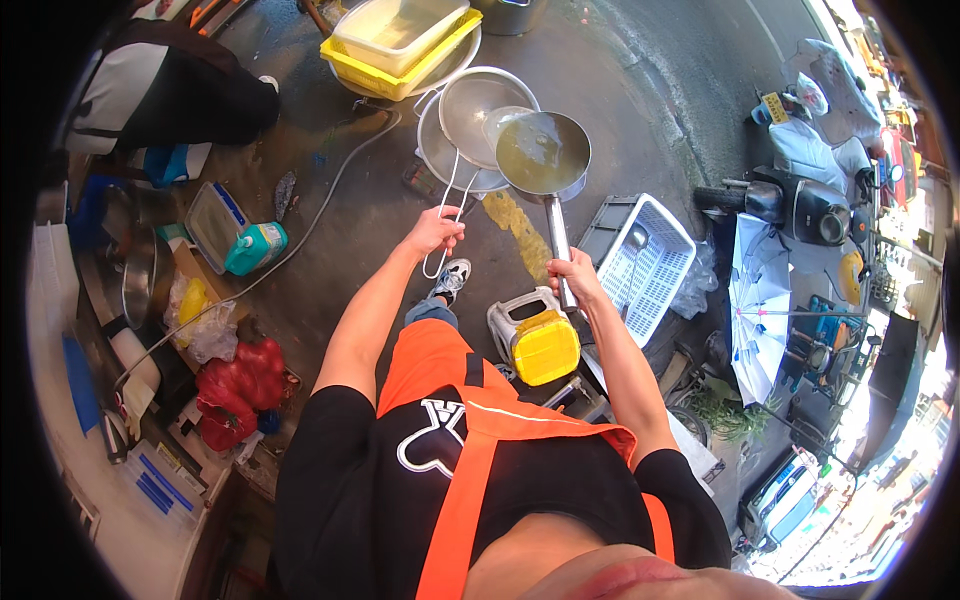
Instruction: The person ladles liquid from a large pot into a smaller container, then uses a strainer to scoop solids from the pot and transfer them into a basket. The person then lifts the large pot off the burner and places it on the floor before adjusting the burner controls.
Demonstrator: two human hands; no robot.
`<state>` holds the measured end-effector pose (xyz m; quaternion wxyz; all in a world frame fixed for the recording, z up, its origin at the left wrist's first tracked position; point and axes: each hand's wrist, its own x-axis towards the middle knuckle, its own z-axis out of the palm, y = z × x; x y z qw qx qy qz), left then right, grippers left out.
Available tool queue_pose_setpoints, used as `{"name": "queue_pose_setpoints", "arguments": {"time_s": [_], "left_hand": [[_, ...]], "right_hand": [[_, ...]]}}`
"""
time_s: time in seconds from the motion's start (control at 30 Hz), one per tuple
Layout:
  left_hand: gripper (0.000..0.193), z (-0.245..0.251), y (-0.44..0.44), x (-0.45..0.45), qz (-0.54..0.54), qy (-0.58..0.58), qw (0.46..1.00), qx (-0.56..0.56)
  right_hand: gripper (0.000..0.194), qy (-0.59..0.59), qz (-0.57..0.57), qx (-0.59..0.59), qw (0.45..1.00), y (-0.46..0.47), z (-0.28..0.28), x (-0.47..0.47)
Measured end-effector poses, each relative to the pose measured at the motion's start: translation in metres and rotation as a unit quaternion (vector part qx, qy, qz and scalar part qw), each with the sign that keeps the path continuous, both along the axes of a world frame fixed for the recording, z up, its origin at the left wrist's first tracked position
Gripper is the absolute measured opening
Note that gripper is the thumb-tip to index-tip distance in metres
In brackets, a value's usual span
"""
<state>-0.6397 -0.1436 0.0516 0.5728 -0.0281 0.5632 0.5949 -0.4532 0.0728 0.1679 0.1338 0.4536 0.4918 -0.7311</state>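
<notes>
My left hand (435, 231) is closed around the looped wire handle of a round mesh strainer (480, 112). The strainer's bowl is over a wider metal pot (431, 146) with a side handle. In my right hand (574, 271) is the long metal handle of a deep saucepan (544, 154), which holds a cloudy yellowish liquid. The saucepan's left rim overlaps the strainer, and pale liquid or foam shows there. Whether liquid is flowing between them I cannot tell. What lies inside the wider pot is mostly hidden.
Near my feet stands a jerrycan with a yellow face (546, 352). To its right is a white plastic basket (652, 262) with a ladle. A hose (330, 187) crosses the wet ground at left, past a teal bottle (255, 249). Ahead are stacked tubs (401, 37). A person (180, 90) is at upper left.
</notes>
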Motion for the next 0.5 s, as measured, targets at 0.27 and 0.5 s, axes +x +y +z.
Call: {"name": "queue_pose_setpoints", "arguments": {"time_s": [0.27, 0.5], "left_hand": [[0.046, -0.023, 0.007, -0.008, -0.003, -0.005, 1.000, -0.004], [0.048, -0.033, 0.013, -0.005, 0.017, -0.017, 1.000, -0.018]], "right_hand": [[0.014, -0.068, 0.077, 0.159, 0.982, 0.017, -0.023, -0.047], [0.019, -0.142, 0.138, 0.380, 0.904, 0.012, -0.025, -0.067]]}}
